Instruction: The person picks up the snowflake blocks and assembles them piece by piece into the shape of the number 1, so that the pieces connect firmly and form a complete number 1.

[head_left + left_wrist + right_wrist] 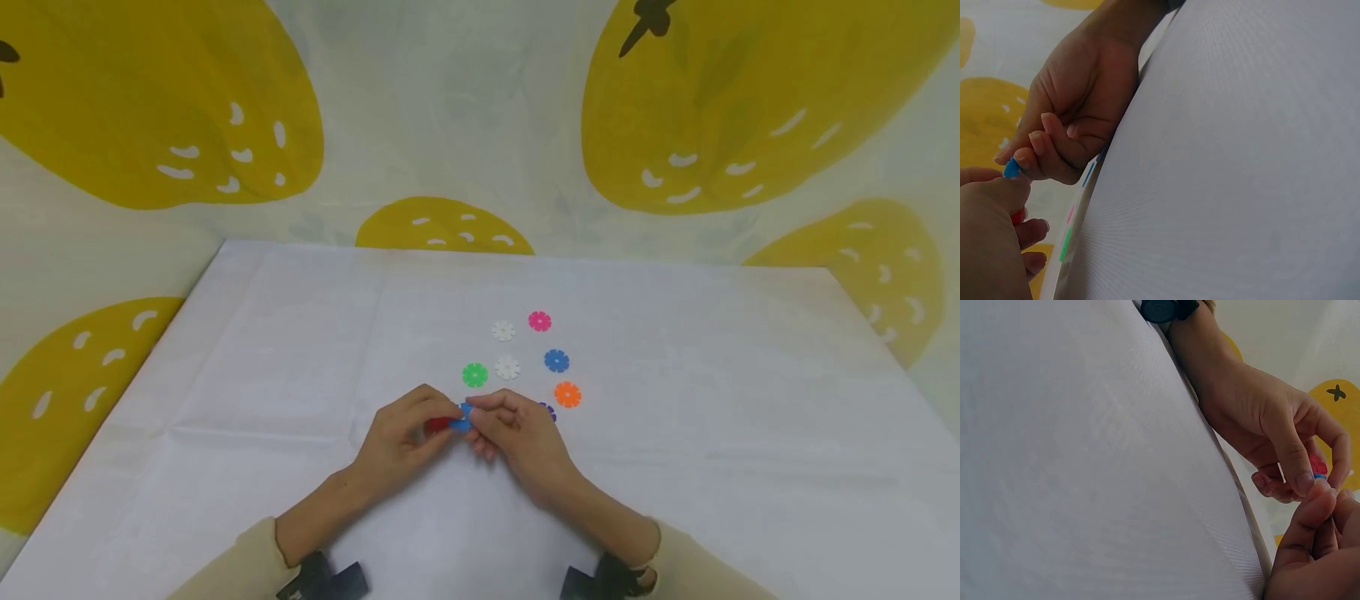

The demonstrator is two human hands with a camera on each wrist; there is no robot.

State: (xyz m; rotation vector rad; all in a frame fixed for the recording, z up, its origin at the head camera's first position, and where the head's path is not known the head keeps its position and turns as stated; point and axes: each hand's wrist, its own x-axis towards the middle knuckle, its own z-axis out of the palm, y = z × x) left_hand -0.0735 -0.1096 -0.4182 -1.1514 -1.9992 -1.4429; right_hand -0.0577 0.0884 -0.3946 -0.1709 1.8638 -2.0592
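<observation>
Over the near middle of the white table my two hands meet fingertip to fingertip. Between them is a blue notched plastic disc (pixel 464 416) with a red disc (pixel 437 426) beside it on the left-hand side. My left hand (pixel 401 433) pinches these discs between thumb and fingers, which cover much of the red one. My right hand (pixel 525 442) pinches the blue disc from the other side with thumb and index finger. In the right wrist view, the red disc (pixel 1317 464) shows behind the left thumb, right by a sliver of blue disc (pixel 1320 477).
Loose notched discs lie just beyond the hands: green (pixel 475 375), orange (pixel 567 394), blue (pixel 557 361), pink (pixel 540 321) and two white, one nearer (pixel 507 367). A dark purple disc (pixel 551 412) is partly hidden by the right hand. Behind the table (pixel 225 350) hangs yellow-patterned cloth (pixel 450 100).
</observation>
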